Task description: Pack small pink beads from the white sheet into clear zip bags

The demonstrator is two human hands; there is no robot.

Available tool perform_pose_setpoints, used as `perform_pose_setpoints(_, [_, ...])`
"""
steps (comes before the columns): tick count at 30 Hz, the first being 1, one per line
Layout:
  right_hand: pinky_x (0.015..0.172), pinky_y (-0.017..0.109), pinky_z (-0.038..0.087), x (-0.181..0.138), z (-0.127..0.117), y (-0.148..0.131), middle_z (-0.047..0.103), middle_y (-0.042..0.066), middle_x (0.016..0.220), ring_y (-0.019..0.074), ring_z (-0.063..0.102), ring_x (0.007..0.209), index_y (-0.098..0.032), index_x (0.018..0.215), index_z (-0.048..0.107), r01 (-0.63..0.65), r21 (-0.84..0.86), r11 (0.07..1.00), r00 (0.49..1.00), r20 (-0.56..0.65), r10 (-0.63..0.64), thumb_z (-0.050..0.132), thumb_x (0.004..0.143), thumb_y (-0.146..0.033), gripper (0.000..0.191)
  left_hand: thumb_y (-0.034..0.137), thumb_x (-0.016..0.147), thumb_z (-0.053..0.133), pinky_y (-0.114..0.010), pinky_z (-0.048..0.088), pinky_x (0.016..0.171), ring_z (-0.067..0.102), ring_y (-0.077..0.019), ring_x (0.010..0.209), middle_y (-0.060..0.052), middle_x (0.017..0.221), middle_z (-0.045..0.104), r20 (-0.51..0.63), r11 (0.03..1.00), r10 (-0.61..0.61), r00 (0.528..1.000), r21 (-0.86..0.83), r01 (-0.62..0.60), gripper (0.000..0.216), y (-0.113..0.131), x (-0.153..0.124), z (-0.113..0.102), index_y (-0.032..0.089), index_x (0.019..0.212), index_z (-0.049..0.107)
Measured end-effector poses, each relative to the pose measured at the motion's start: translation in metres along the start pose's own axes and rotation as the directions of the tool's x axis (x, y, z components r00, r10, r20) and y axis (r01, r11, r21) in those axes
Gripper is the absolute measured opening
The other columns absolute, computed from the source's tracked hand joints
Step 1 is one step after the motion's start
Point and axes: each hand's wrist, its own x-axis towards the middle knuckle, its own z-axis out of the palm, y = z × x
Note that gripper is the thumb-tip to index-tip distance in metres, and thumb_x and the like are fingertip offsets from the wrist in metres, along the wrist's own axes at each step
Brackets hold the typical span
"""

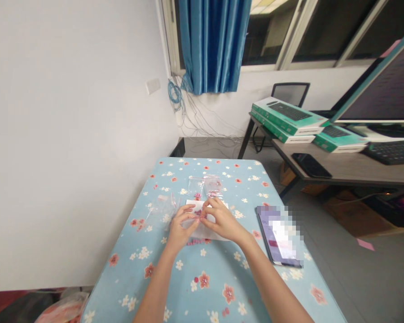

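Partly hidden: white sheet (pixel 204 232) beneath left hand (pixel 180 229), right hand (pixel 224 222); whether fingers (pixel 210 210) grip anything, cannot tell.

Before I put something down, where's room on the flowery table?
The table's far right corner, beyond the phone; near left, beside the left forearm. Crowded around the left hand and right hand: white paper, pink beads, clear bags.
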Motion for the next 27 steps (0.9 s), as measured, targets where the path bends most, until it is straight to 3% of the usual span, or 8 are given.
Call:
perform_pose_setpoints(21, [0.085,0.037,0.041,-0.004,-0.011,0.009,0.055,0.005,0.093,0.0217,0.047,0.095,-0.020,0.081,0.064,-0.045,0.020,0.999,0.999,0.019,0.044,0.060,0.085,-0.024,0.007,0.034,0.082,0.060,-0.042,0.040,0.097,0.057,-0.0220,0.105,-0.008,0.109,0.066,-0.008,0.997,0.027,1.000,0.074,-0.026,0.018,0.001,-0.001,-0.002,0.022,0.073,0.071])
perform_pose_setpoints(27, [0.085,0.038,0.041,-0.007,-0.015,0.017,0.054,0.006,0.094,0.0221,0.048,0.096,-0.020,0.081,0.064,-0.073,0.019,0.997,0.997,0.006,0.073,0.058,0.086,-0.029,0.012,0.036,0.087,0.053,-0.041,0.038,0.100,0.054,-0.0213,0.112,-0.007,0.118,0.063,0.057,0.997,0.019,0.998,0.068,-0.023,0.023,-0.002,-0.002,-0.002,0.025,0.094,0.072])
